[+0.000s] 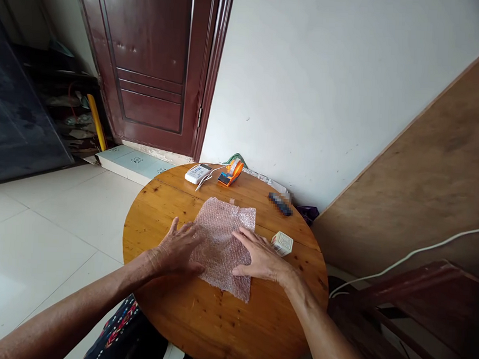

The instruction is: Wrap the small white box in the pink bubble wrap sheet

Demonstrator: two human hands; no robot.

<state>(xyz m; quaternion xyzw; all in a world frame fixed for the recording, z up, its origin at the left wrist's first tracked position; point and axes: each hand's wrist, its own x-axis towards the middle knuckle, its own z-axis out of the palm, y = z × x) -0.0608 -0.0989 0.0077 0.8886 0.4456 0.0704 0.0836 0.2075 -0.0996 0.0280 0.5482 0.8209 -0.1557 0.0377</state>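
Note:
A sheet of pinkish bubble wrap lies spread on the round wooden table. My left hand is at its left edge, fingers apart and slightly blurred. Over the right edge of the wrap rests or hovers my right hand, its thumb and fingers spread; whether it presses down I cannot tell. Neither hand grips anything. Just beyond my right hand stands a small pale box with print on its sides.
At the table's far side are an orange tape dispenser, a white device with a cable and a dark, pixelated object. Behind the table rises a white wall, with a dark red door to the left and a wooden panel to the right.

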